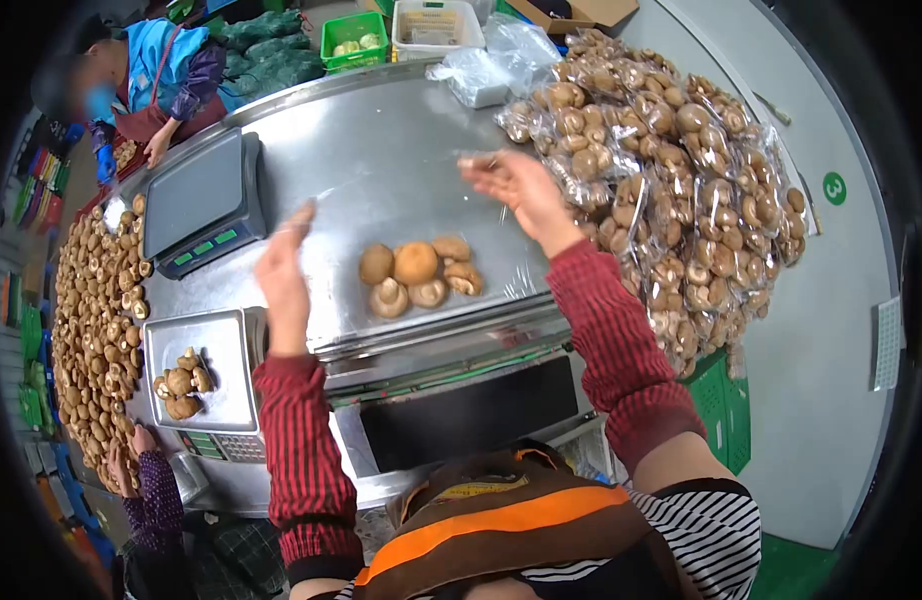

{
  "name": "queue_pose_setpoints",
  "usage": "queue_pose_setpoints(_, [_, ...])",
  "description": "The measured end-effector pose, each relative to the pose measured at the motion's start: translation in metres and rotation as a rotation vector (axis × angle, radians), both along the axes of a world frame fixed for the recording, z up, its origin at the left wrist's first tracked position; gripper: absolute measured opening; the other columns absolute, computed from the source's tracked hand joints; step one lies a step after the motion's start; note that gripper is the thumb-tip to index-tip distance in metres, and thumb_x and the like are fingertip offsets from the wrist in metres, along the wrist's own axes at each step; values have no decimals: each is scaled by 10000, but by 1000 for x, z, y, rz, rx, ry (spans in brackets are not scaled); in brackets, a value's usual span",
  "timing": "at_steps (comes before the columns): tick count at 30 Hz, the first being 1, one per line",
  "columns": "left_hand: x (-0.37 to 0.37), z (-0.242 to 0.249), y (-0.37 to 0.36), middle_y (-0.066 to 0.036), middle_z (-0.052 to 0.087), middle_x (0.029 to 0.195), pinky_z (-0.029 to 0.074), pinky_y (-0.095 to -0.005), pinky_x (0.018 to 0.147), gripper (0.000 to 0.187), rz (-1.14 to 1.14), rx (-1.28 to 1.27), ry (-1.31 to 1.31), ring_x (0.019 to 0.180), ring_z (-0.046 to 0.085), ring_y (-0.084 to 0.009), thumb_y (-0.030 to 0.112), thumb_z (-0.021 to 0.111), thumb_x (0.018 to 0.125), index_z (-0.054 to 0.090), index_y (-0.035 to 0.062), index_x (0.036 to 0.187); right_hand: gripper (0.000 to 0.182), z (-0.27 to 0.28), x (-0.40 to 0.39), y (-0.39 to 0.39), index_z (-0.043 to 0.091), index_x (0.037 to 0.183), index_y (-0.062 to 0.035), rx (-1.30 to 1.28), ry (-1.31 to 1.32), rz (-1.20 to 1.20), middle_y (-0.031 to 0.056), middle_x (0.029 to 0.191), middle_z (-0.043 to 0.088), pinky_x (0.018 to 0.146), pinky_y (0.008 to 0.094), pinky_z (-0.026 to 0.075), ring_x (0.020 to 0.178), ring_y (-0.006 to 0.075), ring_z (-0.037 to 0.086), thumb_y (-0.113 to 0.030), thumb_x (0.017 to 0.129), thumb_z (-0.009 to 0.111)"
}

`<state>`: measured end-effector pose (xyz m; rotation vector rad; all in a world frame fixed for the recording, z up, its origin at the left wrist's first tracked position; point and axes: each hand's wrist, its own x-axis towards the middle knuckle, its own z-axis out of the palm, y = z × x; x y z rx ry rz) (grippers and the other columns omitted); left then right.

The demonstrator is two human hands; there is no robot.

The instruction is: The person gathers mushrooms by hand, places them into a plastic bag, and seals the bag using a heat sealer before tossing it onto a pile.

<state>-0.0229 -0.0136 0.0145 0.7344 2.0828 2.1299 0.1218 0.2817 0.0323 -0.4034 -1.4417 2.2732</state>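
Several brown mushrooms [416, 263] lie in a small group on the steel table [381, 130], between my two hands. My left hand [286, 270] is raised at the left of the group, fingers pointing away and somewhat blurred; whether it holds anything is unclear. My right hand [521, 190] is beyond the group to the right, with its fingers bent and thin clear film around the fingertips. Faint clear plastic film stretches over the tabletop near the mushrooms.
Bagged mushrooms [681, 180] are heaped at the right. A dark scale [196, 195] and a scale with mushrooms [201, 345] stand left, beside a loose mushroom pile [91, 340]. Two co-workers are at the left. Plastic bags [481, 80], a green basket [354, 42] and white basket [436, 28] sit beyond.
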Motion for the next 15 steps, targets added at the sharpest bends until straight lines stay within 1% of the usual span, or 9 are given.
queue_pose_setpoints(2, [-11, -42, 18, -234, 661, 1155, 446, -368, 985, 408, -3, -541, 106, 1098, 636, -284, 293, 444, 1025, 651, -16, 1195, 272, -84, -22, 25, 609, 1063, 7, 386, -203, 196, 106, 1004, 677, 780, 302, 545, 960, 164, 654, -239, 994, 517])
queue_pose_setpoints(3, [-5, -38, 19, -275, 617, 1201, 407, -395, 1031, 408, -132, -729, -71, 1180, 580, -344, 302, 489, 995, 654, -28, 1170, 272, -81, -25, 20, 609, 1063, 7, 386, -204, 205, 106, 1004, 677, 780, 302, 545, 960, 164, 654, -239, 994, 517])
queue_pose_setpoints(4, [-14, -77, 10, -266, 562, 1301, 368, -412, 1068, 492, -294, -621, 424, 1238, 525, -365, 363, 558, 936, 596, -36, 1223, 279, -81, -20, 13, 610, 1060, 2, 280, -390, 209, 84, 992, 672, 768, 289, 542, 924, 141, 646, -257, 991, 534])
queue_pose_setpoints(6, [4, -69, -5, -258, 538, 1324, 350, -432, 1080, 732, -313, -782, 620, 1232, 501, -398, 472, 729, 786, 516, -27, 1278, 288, -78, -16, 8, 611, 1057, -2, 163, -595, 223, 62, 980, 666, 756, 276, 539, 888, 118, 637, -275, 987, 550])
queue_pose_setpoints(8, [17, -46, -8, -243, 557, 1293, 380, -430, 1055, 862, -346, -746, 601, 1191, 524, -397, 496, 800, 677, 488, -18, 1296, 331, -75, -9, 3, 603, 1069, 0, 232, -676, 356, 31, 943, 639, 761, 243, 531, 841, 92, 610, -317, 990, 550])
queue_pose_setpoints(10, [22, -35, -6, -227, 576, 1261, 410, -429, 1031, 1001, -352, -699, 614, 1149, 547, -397, 520, 870, 569, 459, -8, 1313, 406, -60, -15, 1, 625, 1002, 1, 264, -678, 316, -6, 774, 584, 633, 218, 497, 662, 66, 545, -393, 996, 525])
queue_pose_setpoints(12, [25, -27, -7, -218, 605, 1188, 476, -411, 956, 1067, -413, -783, 300, 1082, 587, -380, 488, 914, 446, 473, -5, 1283, 535, -47, -17, 16, 638, 824, -30, 424, -797, 635, -24, 629, 507, 495, 221, 403, 520, 60, 454, -519, 983, 489])
queue_pose_setpoints(13, [26, -26, -8, -217, 616, 1181, 521, -386, 868, 1030, -421, -794, 334, 1019, 628, -329, 432, 927, 507, 462, -19, 1309, 623, -42, -14, 20, 598, 673, -68, 528, -881, 712, -34, 545, 436, 437, 256, 313, 438, 74, 367, -609, 955, 468])
queue_pose_setpoints(15, [27, -38, -13, -204, 638, 1120, 520, -374, 844, 1023, -429, -657, 226, 970, 639, -294, 404, 930, 532, 453, -22, 1330, 627, -38, -3, 26, 580, 653, -75, 598, -863, 750, -29, 548, 439, 453, 263, 326, 454, 84, 385, -617, 950, 471])
